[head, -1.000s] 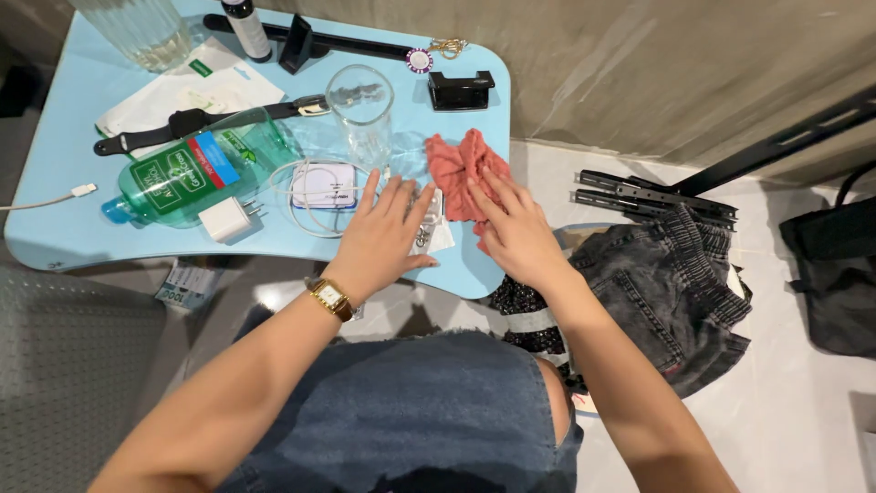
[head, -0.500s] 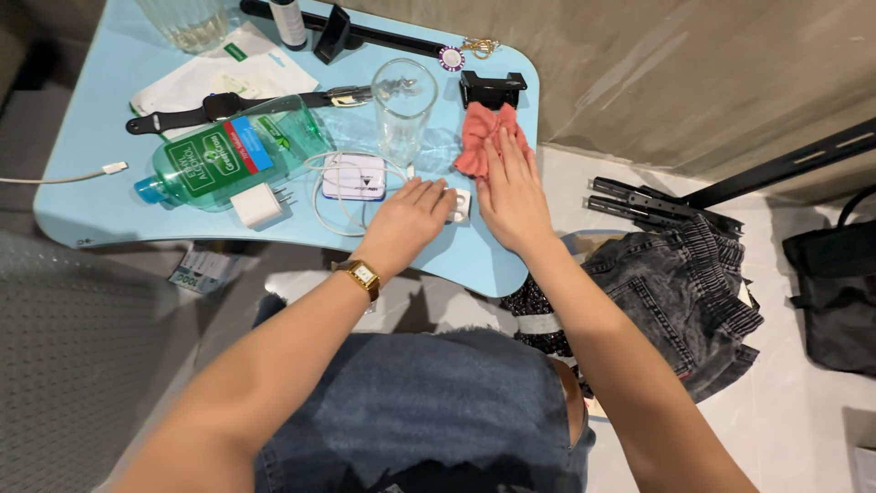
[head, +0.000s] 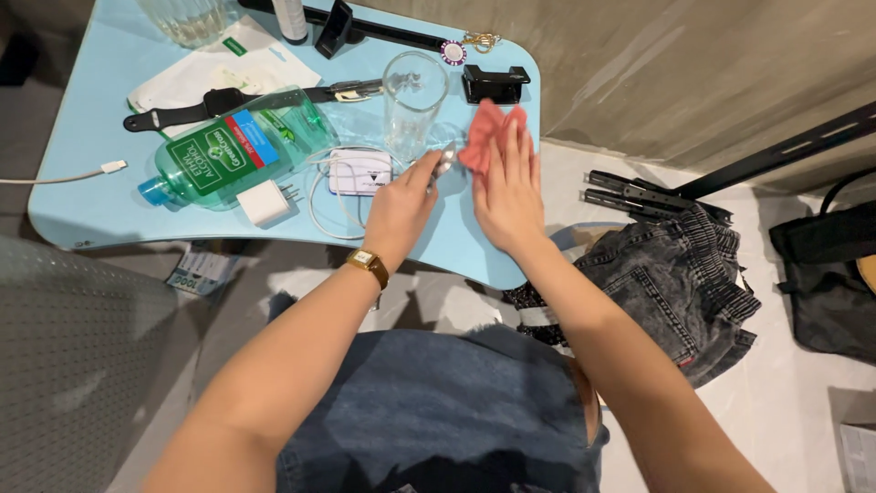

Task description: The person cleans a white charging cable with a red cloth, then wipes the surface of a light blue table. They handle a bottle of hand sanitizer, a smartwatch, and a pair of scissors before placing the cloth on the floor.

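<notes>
A green bottle [head: 239, 146] of liquid lies on its side on a light blue table [head: 82, 196], beside a white charger plug [head: 263, 202] and a white power bank [head: 359, 171] ringed by a white cable. 1 clear drinking glass [head: 412, 99] stands upright near the table's middle. A black-strapped watch [head: 205, 105] rests across a white pouch [head: 228, 68], with a black clip [head: 494, 83] near the far edge. A second white cable's end [head: 111, 167] lies at the left. On the floor at right, grey denim clothing [head: 671, 288] sits crumpled beside a black bag [head: 826, 274].
</notes>
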